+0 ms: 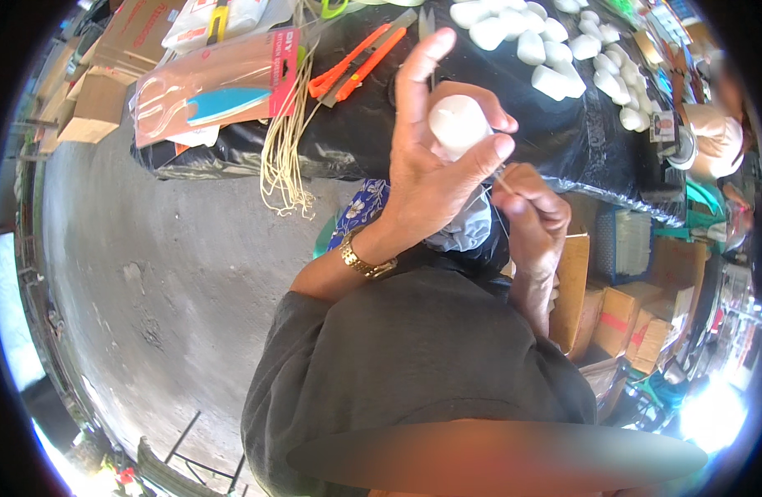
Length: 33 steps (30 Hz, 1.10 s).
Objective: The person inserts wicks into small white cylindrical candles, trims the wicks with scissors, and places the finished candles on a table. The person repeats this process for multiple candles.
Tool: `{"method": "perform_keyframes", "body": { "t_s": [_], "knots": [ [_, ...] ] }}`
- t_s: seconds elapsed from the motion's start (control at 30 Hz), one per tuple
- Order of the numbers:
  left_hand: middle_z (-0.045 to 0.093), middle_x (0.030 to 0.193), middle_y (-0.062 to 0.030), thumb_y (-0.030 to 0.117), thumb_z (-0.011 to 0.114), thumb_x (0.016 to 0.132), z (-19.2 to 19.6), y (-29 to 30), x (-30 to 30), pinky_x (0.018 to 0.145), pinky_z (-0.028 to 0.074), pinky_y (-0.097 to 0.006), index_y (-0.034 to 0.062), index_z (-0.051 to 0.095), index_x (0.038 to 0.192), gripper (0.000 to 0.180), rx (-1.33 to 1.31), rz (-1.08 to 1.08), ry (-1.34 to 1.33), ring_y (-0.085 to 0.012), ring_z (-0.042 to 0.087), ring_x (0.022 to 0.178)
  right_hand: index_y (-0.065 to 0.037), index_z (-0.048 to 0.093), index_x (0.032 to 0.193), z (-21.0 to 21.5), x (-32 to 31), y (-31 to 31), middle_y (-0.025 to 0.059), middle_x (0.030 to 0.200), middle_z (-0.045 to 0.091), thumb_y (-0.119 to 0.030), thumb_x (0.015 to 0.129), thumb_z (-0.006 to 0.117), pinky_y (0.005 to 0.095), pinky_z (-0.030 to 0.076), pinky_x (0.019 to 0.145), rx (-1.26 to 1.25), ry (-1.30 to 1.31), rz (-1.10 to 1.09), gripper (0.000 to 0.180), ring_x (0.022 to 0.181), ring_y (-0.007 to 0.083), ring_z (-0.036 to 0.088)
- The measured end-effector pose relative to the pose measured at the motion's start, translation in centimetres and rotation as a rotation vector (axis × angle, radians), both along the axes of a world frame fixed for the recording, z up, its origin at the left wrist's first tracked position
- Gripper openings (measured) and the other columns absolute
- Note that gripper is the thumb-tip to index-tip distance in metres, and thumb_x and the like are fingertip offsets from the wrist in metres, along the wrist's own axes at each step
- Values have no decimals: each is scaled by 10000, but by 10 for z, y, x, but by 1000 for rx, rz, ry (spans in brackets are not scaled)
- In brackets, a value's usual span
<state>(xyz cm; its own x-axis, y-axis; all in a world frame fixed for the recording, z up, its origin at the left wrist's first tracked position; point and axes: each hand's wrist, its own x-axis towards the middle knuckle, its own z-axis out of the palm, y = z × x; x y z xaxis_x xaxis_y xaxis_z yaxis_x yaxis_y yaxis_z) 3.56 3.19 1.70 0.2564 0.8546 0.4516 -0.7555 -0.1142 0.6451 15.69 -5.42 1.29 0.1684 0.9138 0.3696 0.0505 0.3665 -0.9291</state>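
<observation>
My left hand (pixel 420 170), with a gold watch on its wrist, is closed round a white, rounded foam-like piece (pixel 459 127) above the near edge of the black-covered table (pixel 348 137). Its thumb and curled fingers hold the piece while the index finger stretches out past it. Just to the right and lower, my right hand (pixel 537 217) pinches a thin, pale stick or strand (pixel 503 180) close to my left thumb. Whether the strand touches the white piece I cannot tell. Several similar white pieces (pixel 555 54) lie on the table's far right side.
Orange-handled cutters (pixel 360 62) lie left of my hands. Pale fibre strands (pixel 283 161) hang over the table edge beside a pink package (pixel 161 103) with a blue tool. Cardboard boxes (pixel 617 319) stand at right, another box (pixel 99 103) at far left. A person (pixel 716 137) is at far right.
</observation>
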Motion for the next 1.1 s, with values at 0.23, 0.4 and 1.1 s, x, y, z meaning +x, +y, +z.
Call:
{"method": "perform_keyframes", "body": {
  "t_s": [0.23, 0.4, 1.1],
  "knots": [
    [605, 964, -85, -18, 710, 848, -1, -14, 11, 966, 501, -409, 125, 209, 1498, 833, -172, -50, -199, -166, 616, 871, -108, 661, 1046, -14, -10, 15, 90, 1223, 572, -279, 999, 555, 417, 399, 1020, 280, 676, 346, 206, 1112, 238, 551],
    [608, 789, -47, -30, 680, 858, 1, -14, 10, 949, 524, -454, 81, 281, 1430, 706, -108, 73, -46, -112, 591, 669, -121, 633, 1117, -15, -22, 18, 42, 911, 561, -286, 1001, 563, 301, 427, 801, 211, 816, 371, 214, 857, 168, 513],
    [648, 638, -22, -30, 660, 817, -4, -8, 0, 617, 481, -194, 15, 550, 1127, 333, -101, 99, 178, -39, 619, 614, -27, 580, 1019, -22, -30, 13, 66, 961, 627, -191, 1023, 514, 305, 448, 844, 97, 679, 173, 178, 846, 127, 521]
  ]
}}
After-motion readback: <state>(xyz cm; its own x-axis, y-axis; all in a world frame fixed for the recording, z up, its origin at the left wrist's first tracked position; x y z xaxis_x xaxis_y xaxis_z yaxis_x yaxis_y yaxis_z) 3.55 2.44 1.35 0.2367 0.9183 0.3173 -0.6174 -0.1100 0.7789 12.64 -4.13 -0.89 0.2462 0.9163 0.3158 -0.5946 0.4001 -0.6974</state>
